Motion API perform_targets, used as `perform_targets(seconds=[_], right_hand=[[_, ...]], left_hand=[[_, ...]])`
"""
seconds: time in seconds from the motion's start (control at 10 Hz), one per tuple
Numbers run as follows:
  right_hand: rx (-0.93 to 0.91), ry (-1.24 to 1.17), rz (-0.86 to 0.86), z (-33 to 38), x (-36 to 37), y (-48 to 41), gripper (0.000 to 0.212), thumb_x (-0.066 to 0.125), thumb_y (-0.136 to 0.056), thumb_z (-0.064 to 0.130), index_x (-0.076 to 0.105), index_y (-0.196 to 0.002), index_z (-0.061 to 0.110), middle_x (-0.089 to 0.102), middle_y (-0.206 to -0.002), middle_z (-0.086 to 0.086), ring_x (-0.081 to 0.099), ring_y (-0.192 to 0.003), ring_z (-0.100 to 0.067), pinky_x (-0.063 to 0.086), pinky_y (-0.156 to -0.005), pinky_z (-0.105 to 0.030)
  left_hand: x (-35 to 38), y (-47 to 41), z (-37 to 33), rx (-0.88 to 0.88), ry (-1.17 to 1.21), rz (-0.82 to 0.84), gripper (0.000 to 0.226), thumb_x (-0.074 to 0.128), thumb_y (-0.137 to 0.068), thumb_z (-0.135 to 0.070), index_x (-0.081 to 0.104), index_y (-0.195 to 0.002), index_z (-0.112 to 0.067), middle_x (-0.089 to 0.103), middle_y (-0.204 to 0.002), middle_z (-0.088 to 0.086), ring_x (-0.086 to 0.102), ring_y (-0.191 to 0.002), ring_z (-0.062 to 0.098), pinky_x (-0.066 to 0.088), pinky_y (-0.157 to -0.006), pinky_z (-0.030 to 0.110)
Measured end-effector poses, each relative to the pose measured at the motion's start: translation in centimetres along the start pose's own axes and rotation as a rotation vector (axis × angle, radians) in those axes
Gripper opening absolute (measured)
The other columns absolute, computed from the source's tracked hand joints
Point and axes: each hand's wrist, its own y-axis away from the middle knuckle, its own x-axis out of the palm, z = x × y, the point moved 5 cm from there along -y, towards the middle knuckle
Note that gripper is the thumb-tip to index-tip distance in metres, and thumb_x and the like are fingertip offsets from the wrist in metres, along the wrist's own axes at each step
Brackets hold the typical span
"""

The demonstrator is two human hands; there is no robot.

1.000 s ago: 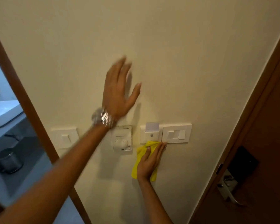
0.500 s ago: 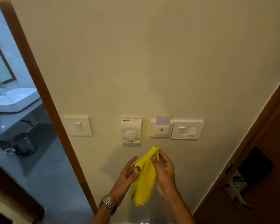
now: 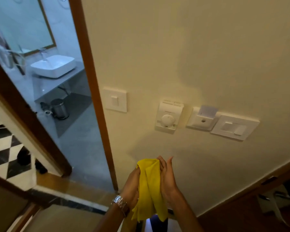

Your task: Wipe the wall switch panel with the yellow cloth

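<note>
The yellow cloth hangs between my two hands, low in the view and well below the wall panels. My left hand, with a metal watch on its wrist, holds the cloth's left side. My right hand presses against its right side, fingers pointing up. On the cream wall above sit a white double switch panel, a key-card holder with a card in it, a round-dial thermostat and a single switch. Neither hand touches any panel.
A brown door frame runs down the wall's left edge, with a bathroom behind it: white basin, mirror, small metal bin. A dark wooden door with a metal handle stands at the lower right.
A second ago my right hand pressed the cloth under the key-card holder and my left hand was flat on the wall. Both hands have dropped away and now hold the cloth together; the view has swung left.
</note>
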Motion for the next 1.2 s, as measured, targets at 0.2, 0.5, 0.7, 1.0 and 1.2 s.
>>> perform_targets(seconds=[0.2, 0.5, 0.7, 1.0, 1.2], right_hand=[[0.120, 0.367, -0.038, -7.2, 8.3, 0.4, 0.116, 0.021, -0.068, 0.093, 0.014, -0.161, 0.025, 0.019, -0.169, -0.009, 0.025, -0.154, -0.031, 0.022, -0.125, -0.056], [0.105, 0.781, 0.117, -20.8, 9.1, -6.4, 0.071, 0.051, -0.096, 0.054, 0.036, -0.155, 0.017, 0.026, -0.167, -0.001, 0.018, -0.156, -0.016, 0.015, -0.129, -0.041], [0.762, 0.867, 0.280, -36.4, 3.2, -9.4, 0.036, 0.065, -0.093, 0.045, 0.065, -0.124, 0.025, 0.069, -0.127, -0.002, 0.067, -0.114, -0.028, 0.061, -0.085, -0.041], [0.361, 1.496, 0.631, -56.3, 4.2, -15.7, 0.079, 0.082, -0.084, 0.018, 0.037, -0.147, 0.007, 0.053, -0.141, -0.013, 0.054, -0.131, -0.033, 0.048, -0.105, -0.041], [-0.240, 2.180, 0.761, -53.4, 5.4, -15.7, 0.091, 0.069, -0.091, 0.045, 0.017, -0.157, 0.013, 0.035, -0.154, -0.014, 0.040, -0.142, -0.033, 0.037, -0.114, -0.043]], left_hand=[[-6.3, 0.1, 3.6, 0.015, 0.332, -0.055, 0.053, 0.028, -0.110, -0.055, 0.080, -0.109, -0.043, 0.083, -0.110, -0.006, 0.079, -0.101, 0.013, 0.068, -0.069, 0.027], [-24.0, 1.8, 11.2, -0.090, 0.524, -0.501, 0.045, 0.071, -0.094, -0.022, 0.063, -0.137, -0.012, 0.075, -0.127, 0.019, 0.072, -0.115, 0.042, 0.055, -0.105, 0.066], [-35.4, 0.3, 19.9, -0.125, 0.996, -0.734, 0.034, 0.049, -0.109, -0.037, 0.068, -0.124, -0.013, 0.082, -0.110, 0.014, 0.079, -0.098, 0.034, 0.063, -0.081, 0.053], [-46.6, 2.3, 39.9, -0.334, 0.917, -1.007, 0.043, 0.047, -0.113, -0.021, 0.045, -0.154, -0.008, 0.055, -0.149, 0.020, 0.063, -0.112, 0.036, 0.046, -0.110, 0.053], [-46.4, 5.9, 41.9, -0.693, 0.208, -1.047, 0.053, 0.063, -0.107, -0.035, 0.063, -0.128, 0.013, 0.069, -0.104, 0.025, 0.065, -0.088, 0.038, 0.053, -0.083, 0.045]])
